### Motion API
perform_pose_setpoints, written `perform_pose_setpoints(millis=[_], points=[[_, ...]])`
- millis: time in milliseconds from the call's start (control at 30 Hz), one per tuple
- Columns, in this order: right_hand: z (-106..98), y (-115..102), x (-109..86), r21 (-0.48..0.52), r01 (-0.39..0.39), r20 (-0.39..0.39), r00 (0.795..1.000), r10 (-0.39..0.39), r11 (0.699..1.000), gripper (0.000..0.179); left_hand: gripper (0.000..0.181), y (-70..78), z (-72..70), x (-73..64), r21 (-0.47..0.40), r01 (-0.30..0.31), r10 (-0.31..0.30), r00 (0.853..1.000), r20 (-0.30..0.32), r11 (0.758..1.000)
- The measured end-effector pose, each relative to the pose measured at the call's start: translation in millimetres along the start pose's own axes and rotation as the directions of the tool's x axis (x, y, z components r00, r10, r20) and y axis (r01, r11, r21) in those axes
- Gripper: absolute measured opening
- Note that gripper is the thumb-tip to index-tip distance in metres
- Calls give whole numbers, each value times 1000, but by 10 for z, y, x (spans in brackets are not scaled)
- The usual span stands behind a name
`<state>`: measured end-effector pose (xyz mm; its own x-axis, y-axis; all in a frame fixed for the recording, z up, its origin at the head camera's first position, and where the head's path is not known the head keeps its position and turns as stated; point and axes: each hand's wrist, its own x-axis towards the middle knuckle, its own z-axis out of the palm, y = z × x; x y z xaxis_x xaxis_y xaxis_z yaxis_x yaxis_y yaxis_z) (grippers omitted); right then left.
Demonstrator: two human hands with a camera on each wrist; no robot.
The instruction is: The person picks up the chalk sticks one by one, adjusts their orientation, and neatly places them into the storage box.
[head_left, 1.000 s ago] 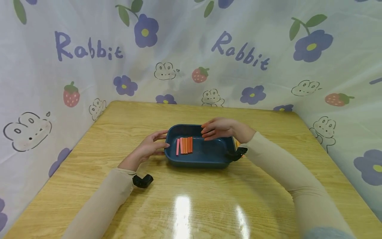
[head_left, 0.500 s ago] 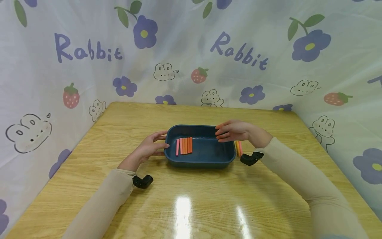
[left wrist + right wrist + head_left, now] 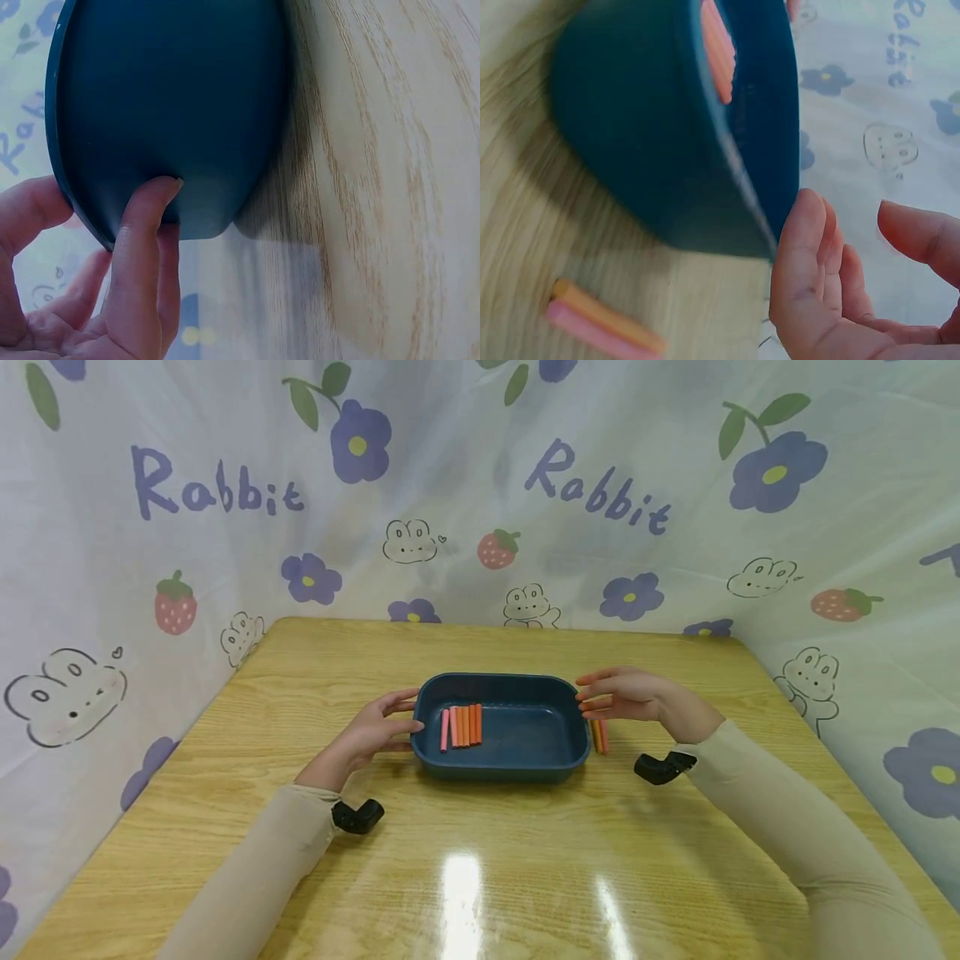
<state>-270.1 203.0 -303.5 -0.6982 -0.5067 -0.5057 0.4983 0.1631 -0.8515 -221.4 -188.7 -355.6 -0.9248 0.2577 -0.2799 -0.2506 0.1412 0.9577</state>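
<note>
A dark blue rectangular tray [image 3: 525,775] with raised walls stands on the table in the head view. My left hand [image 3: 367,732] holds its left end. The thumb lies over the rim, and other fingers press the outer wall in the left wrist view. Inside, towards the left, several short pink and orange chalk-like sticks [image 3: 465,725] lie in a row. At the right end is my right hand [image 3: 626,696], its fingertips at the rim and the thumb apart, holding nothing. Beneath it, an orange stick [image 3: 611,315] and a pink stick [image 3: 592,331] lie side by side on the table.
The light wooden table [image 3: 480,852] extends around the tray on every side. A white cloth [image 3: 465,460] printed with rabbits, flowers and strawberries hangs behind it and along both sides. Each wrist carries a black camera mount [image 3: 358,817].
My right hand has moved right, from above the tray's inside to its right end, uncovering the two sticks beside it. My left hand and the tray have stayed in place.
</note>
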Motion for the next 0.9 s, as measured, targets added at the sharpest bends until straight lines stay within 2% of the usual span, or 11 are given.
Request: perform_pose_setpoints(millis=[200,433,567,900], points=[[-138,132,-45,-10,-21,-46,999,21,1000,58,65,2,4,-8,-5,-6,6,1000,8,1000],[-233,306,-61,52,-56,-136,989,63,997,59,66,-10,1,-10,0,-11,11,1000,11,1000],[-285,408,-44,58,-60,-159,985,69,996,60,66,-11,-6,-9,-1,-13,13,1000,10,1000],[-358,616,50,-26,-36,-246,969,28,999,59,66,-2,-4,6,-4,-8,8,1000,9,1000]])
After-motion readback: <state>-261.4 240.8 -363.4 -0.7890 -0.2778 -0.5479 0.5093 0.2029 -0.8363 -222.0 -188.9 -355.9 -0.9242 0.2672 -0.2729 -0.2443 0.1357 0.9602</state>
